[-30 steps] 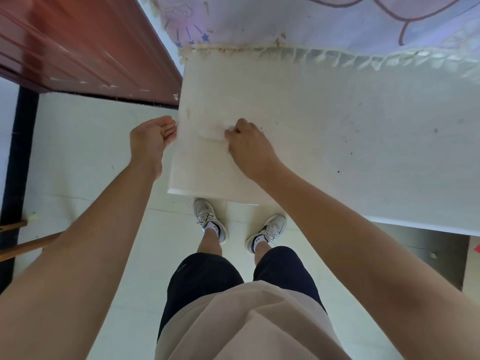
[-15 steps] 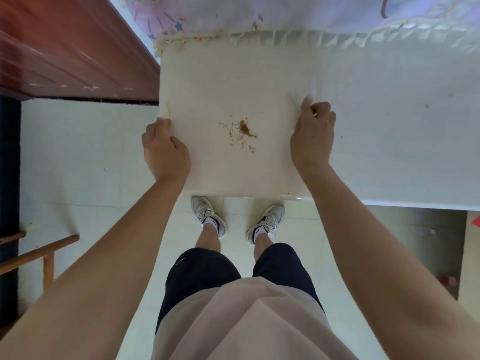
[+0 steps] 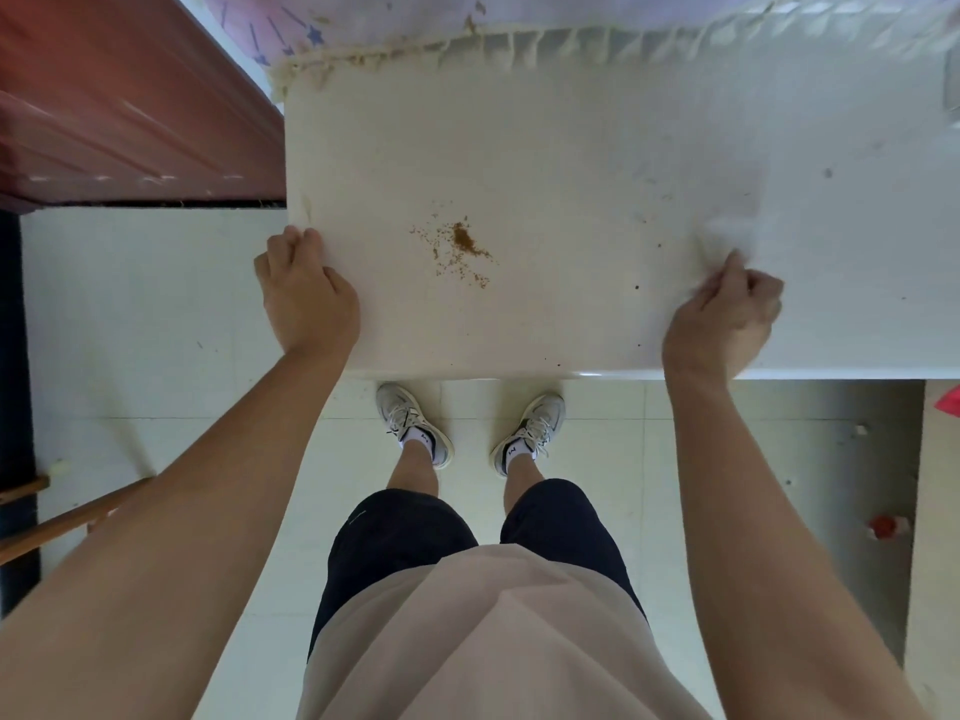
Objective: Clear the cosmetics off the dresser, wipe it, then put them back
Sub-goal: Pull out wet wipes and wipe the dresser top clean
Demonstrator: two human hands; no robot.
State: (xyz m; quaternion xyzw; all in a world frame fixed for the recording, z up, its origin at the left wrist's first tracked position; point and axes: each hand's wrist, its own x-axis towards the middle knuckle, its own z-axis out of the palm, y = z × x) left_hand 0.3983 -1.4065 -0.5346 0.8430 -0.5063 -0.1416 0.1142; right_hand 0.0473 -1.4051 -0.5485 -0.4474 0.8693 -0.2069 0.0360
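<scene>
1. Dresser [image 3: 857,314] directly ahead and below, white top running off to the right; no cosmetics in view on it, so clearing judged done and wiping judged the step in hand.
2. Cream cloth [image 3: 519,148] spread flat over the left part of the top. Left hand [image 3: 306,298] curled round its left border at the dresser's end. Right hand [image 3: 722,319] pinching the right border between thumb and bent fingers, with a little fabric bunched at the fingertips.
3. Brown crumbs [image 3: 465,244] scattered near the cloth's middle, between the hands; apparently on the cloth, though hard to be sure.
4. Best handled by raising both borders together and level, then folding them inward to pocket the crumbs.
5. Worth avoiding any tilt toward the front lip: likely spill onto the floor tiles [image 3: 156,304] by the feet.
6. After that, a clean face of the cloth for the bare stretch on the right.
7. Look of the top: smooth, pale, glossy along the front lip; a few dark specks and faint grey smudges on the right part; frayed fringe [image 3: 467,46] along the back edge.
</scene>
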